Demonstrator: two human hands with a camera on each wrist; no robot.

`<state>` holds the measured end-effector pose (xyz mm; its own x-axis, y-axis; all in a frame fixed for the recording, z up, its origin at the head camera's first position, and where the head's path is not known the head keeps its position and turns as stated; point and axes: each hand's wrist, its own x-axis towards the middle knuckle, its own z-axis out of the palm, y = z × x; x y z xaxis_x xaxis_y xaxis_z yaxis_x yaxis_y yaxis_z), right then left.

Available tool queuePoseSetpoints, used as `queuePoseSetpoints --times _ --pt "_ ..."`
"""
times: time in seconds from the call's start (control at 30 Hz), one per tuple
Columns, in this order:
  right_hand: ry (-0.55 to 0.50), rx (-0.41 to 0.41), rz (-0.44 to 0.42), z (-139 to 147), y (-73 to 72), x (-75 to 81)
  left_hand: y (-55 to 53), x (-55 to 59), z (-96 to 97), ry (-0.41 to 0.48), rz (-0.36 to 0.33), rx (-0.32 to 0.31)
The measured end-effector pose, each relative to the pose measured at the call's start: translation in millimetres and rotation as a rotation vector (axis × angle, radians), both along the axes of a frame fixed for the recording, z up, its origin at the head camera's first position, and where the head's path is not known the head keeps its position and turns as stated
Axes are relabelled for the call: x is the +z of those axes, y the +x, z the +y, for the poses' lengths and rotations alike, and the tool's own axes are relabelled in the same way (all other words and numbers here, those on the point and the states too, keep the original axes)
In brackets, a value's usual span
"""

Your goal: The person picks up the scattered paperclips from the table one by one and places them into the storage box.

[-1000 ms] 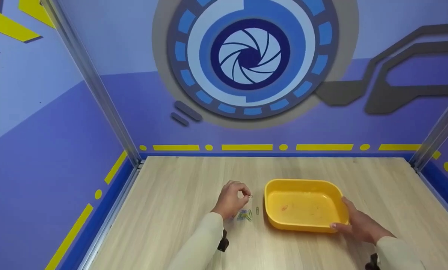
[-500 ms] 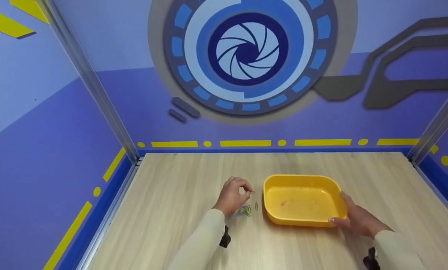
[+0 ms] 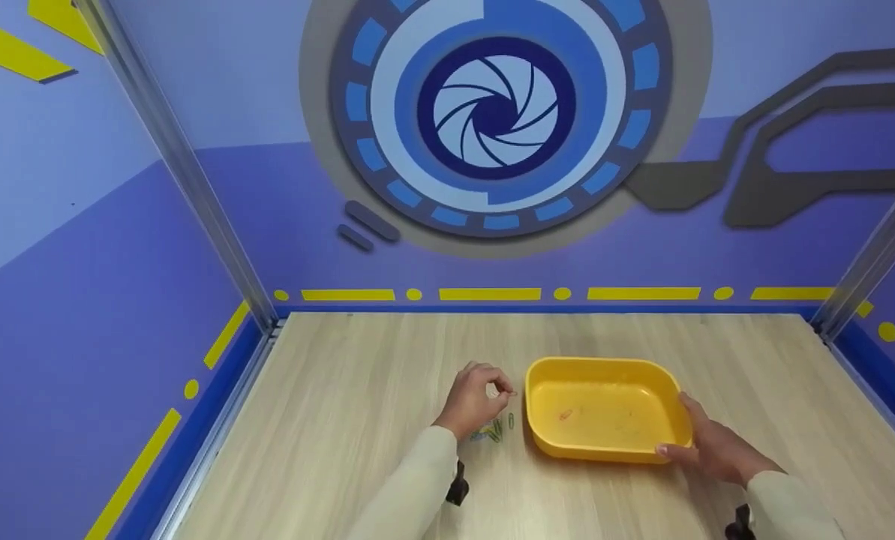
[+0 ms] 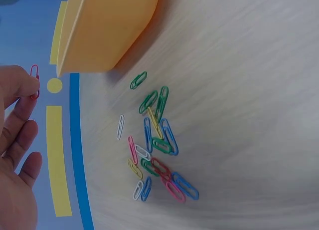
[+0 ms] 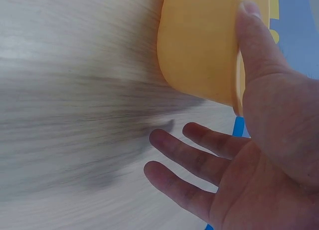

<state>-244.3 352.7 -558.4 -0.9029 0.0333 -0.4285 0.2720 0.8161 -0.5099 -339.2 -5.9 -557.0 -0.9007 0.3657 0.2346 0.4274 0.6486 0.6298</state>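
Note:
Between thumb and forefinger, my left hand (image 3: 476,399) pinches a red paper clip (image 4: 34,70), just off the left wall of a yellow plastic box (image 3: 605,451). Behind and below that hand lies a loose cluster of paper clips (image 3: 488,433); the left wrist view shows green, blue, yellow, white, pink and red ones. A lone green clip (image 3: 511,421) lies nearer the box. My right hand (image 3: 725,448) touches the box's right front corner, its thumb (image 5: 256,35) along the rim. Three of its fingers (image 5: 182,152) extend straight, away from the wall. One reddish clip (image 3: 566,414) lies inside the box.
A light wooden tabletop (image 3: 364,360) carries everything. Blue-purple printed panels (image 3: 267,225) close it off at the back and sides, with metal posts (image 3: 192,172) at the corners.
My left hand has shifted slightly right with the clip, closer to the box's left wall. The right hand and the box stay put; the head view tilts a little.

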Motion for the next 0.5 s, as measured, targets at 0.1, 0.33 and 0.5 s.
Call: queuePoseSetpoints --times 0.1,0.33,0.5 --pt "0.002 -0.004 -0.003 -0.2 -0.3 -0.2 0.5 -0.3 2.9 0.005 0.003 -0.015" --pt "0.004 0.0 -0.004 -0.7 -0.1 1.1 -0.4 -1.5 8.6 0.012 0.026 -0.045" --pt "0.004 -0.007 -0.007 -1.6 0.5 2.2 -0.4 -2.2 13.2 0.026 0.04 -0.063"
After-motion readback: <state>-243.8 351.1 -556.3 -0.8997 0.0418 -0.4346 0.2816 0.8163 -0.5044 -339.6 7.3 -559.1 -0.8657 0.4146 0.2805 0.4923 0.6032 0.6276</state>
